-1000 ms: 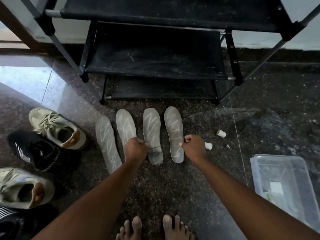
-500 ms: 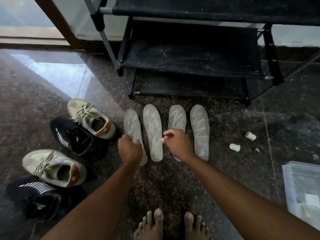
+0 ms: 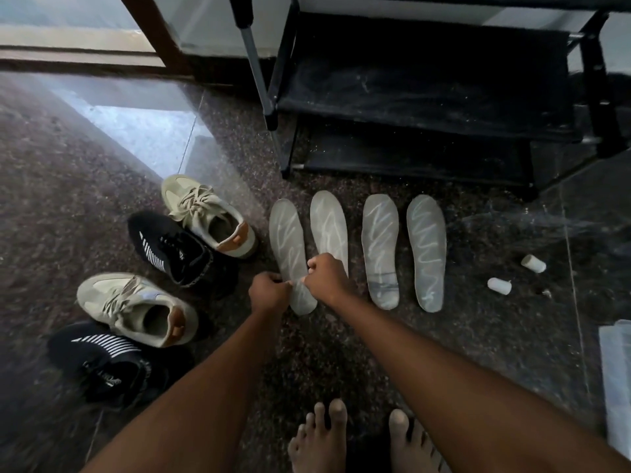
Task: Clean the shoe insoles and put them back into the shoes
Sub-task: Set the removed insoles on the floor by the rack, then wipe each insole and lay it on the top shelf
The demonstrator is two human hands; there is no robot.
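Several pale insoles with white zigzag marks lie side by side on the dark floor. My left hand [image 3: 268,296] and my right hand [image 3: 326,276] both pinch the heel part of the leftmost insole [image 3: 286,238], one on each edge. The second insole [image 3: 328,223] lies partly under my right hand. Two more insoles [image 3: 380,247] [image 3: 426,247] lie to the right, untouched. Two beige sneakers [image 3: 208,216] [image 3: 136,308] and two black sneakers with white stripes [image 3: 170,249] [image 3: 99,356] stand at the left.
A black shoe rack [image 3: 426,80] stands behind the insoles. Two small white cylinders [image 3: 533,263] [image 3: 499,286] lie on the floor at the right. A clear plastic box [image 3: 618,377] shows at the right edge. My bare feet [image 3: 362,438] are at the bottom.
Both hands have shifted left along the row of insoles, from the middle ones to the leftmost one, which both now pinch. The view has swung to the left.
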